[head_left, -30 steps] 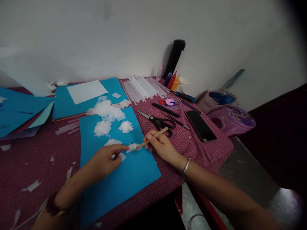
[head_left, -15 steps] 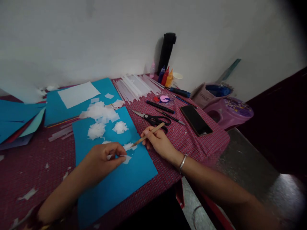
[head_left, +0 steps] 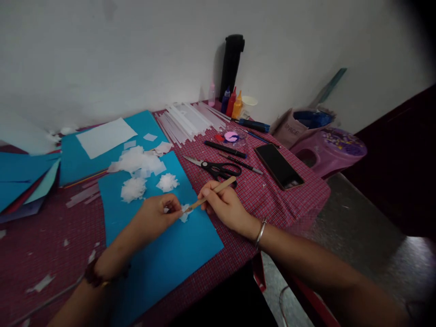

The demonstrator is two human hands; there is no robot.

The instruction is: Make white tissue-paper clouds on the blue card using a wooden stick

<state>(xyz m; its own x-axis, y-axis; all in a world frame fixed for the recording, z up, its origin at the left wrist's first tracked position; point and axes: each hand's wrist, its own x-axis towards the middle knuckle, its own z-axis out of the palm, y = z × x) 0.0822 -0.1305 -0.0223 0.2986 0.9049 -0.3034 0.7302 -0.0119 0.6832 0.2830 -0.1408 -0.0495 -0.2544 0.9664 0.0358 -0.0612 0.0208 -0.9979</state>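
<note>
My right hand is closed around a flat wooden stick, its lower tip down at a small piece of white paper. Thumb and fingers of my left hand pinch that paper at its left side. Both hands are over a blue sheet. Beyond them on this sheet sit a fluffy white paper tuft and a bigger tuft. A pile of white paper squares lies at the sheet's far end. What is under my left hand is hidden.
Black-handled scissors, pens and a phone lie right of the sheet on a checked cloth. White paper strips, paint bottles and a black cylinder are near the wall.
My left hand has moved right and slightly up, bringing the white paper piece to the stick's tip. My right hand still holds the stick. The view has shifted slightly.
</note>
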